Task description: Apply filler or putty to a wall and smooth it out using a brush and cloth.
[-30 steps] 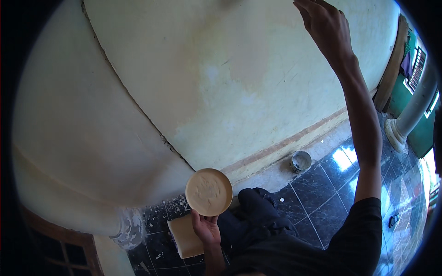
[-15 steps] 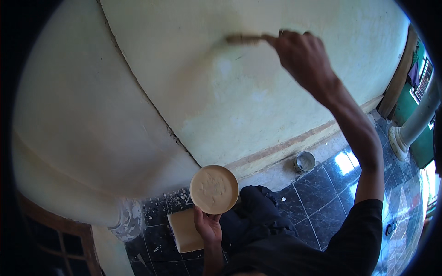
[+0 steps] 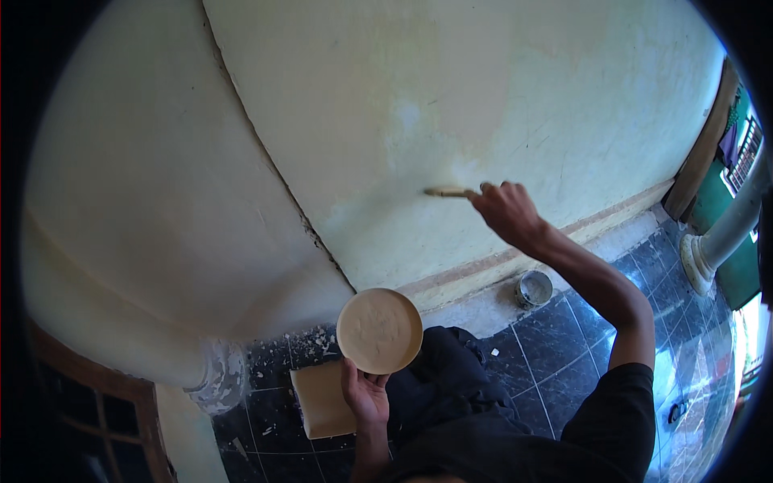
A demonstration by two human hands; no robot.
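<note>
My right hand (image 3: 510, 212) is closed around the handle of a paintbrush (image 3: 448, 192), its bristles pointing left at the pale wall (image 3: 346, 121). Whether the bristles touch the wall I cannot tell. Low and near my lap, my left hand (image 3: 367, 394) grips a round, shallow container (image 3: 379, 330) by its near edge. Thick beige paint fills it, with streaks and ridges on the surface. Beige, damp-looking patches show on the wall above the brush.
A beige rectangular container (image 3: 324, 400) stands on dark tiles (image 3: 555, 342) left of my knees. By the wall's foot sits a small grey-smeared tub (image 3: 534, 289). Paint flakes litter the floor near a column base (image 3: 219, 378). A long crack (image 3: 266, 149) divides the wall.
My right hand has come down the wall with the paintbrush, from high up to about mid-height. The round container in my left hand has barely shifted.
</note>
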